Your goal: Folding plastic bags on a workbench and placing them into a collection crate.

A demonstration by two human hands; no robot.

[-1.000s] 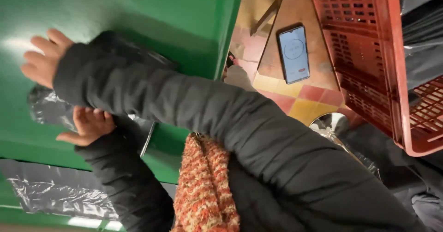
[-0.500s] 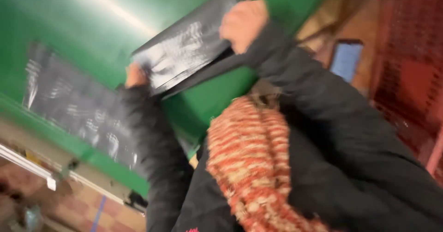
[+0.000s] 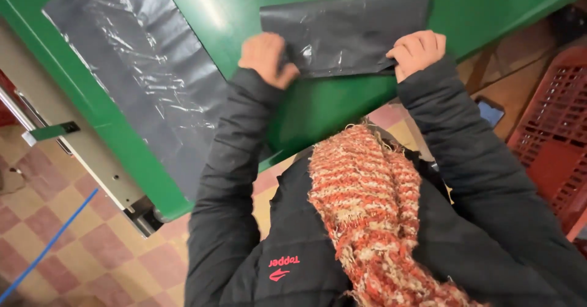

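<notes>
A folded black plastic bag lies flat on the green table in front of me. My left hand pinches its near left corner. My right hand grips its near right corner. Both arms wear black padded sleeves, and a red and cream knitted scarf hangs down my chest below the hands.
A long black plastic sheet lies spread on the table to the left, reaching its edge. A red plastic crate stands at the right, with a phone beside it. Below is a checkered tile floor with a blue line.
The view has swung round. My hands have brought the folded bag down flat onto the table, and they now hold its two near corners apart.
</notes>
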